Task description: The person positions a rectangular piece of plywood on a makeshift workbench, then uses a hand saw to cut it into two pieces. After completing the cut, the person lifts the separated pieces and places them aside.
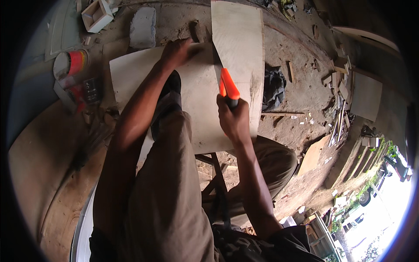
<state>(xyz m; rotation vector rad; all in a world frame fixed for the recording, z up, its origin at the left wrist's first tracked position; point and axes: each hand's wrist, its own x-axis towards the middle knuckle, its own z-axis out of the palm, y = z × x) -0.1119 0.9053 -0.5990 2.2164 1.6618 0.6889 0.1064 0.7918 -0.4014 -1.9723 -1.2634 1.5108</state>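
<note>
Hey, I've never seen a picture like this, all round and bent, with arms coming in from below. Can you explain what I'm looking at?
There's no robot here: it's a person working with bare hands. A wide fisheye camera worn on the head looks down, so straight edges bend near the rim, and the picture's left is the person's left.

The right hand grips a handsaw by its orange and black handle, its blade pointing away at a pale board. The left hand is at the board's far edge, its fingers blurred. A dark shoe is over the board too. Around it on the ground are crumpled black plastic, a red-banded container and a small open box.
</note>
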